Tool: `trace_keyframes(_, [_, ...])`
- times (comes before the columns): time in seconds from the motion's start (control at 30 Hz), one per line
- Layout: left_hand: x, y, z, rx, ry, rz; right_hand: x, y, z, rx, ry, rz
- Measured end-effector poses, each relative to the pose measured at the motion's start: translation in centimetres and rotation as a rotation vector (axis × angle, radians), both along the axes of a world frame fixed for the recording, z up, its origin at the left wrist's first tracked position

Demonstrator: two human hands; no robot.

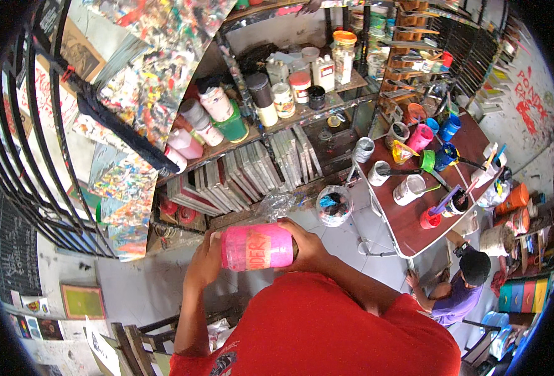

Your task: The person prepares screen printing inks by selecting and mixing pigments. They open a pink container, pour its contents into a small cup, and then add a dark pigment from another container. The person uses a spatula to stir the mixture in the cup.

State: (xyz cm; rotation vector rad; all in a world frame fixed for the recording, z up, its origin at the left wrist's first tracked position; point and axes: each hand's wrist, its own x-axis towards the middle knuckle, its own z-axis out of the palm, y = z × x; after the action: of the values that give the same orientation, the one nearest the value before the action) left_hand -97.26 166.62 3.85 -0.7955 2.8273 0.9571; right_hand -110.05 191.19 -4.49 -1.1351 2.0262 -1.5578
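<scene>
Between my two hands is a pink plastic tub (252, 247) with orange lettering, lying on its side in the air in front of my chest. My left hand (208, 257) is closed around its left end. At the other end, my right hand (305, 246) wraps over the edge with its fingers partly hidden behind the tub. Whether a lid is on it I cannot make out. Beyond it stands a shelf with a row of upright framed screens (233, 178) on the lower level.
Several paint containers (283, 100) crowd the upper shelf. At the right, a dark red table (408, 225) holds paint pots, including a white bucket (408, 189). A waste bin (335, 205) stands between shelf and table. A person in purple (458, 301) crouches at the lower right.
</scene>
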Motion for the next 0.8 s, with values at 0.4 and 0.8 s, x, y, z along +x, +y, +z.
trace_keyframes(0.4, [-2.0,1.4,8.3,-0.313,0.532,-0.852,0.2,-1.3,-6.2,-0.326,-1.329,0.443])
trace_keyframes(0.8, [-0.9,0.7,1.1,0.607,0.604,0.013,2.1,-2.2,-1.2,-0.394,-0.630,0.199])
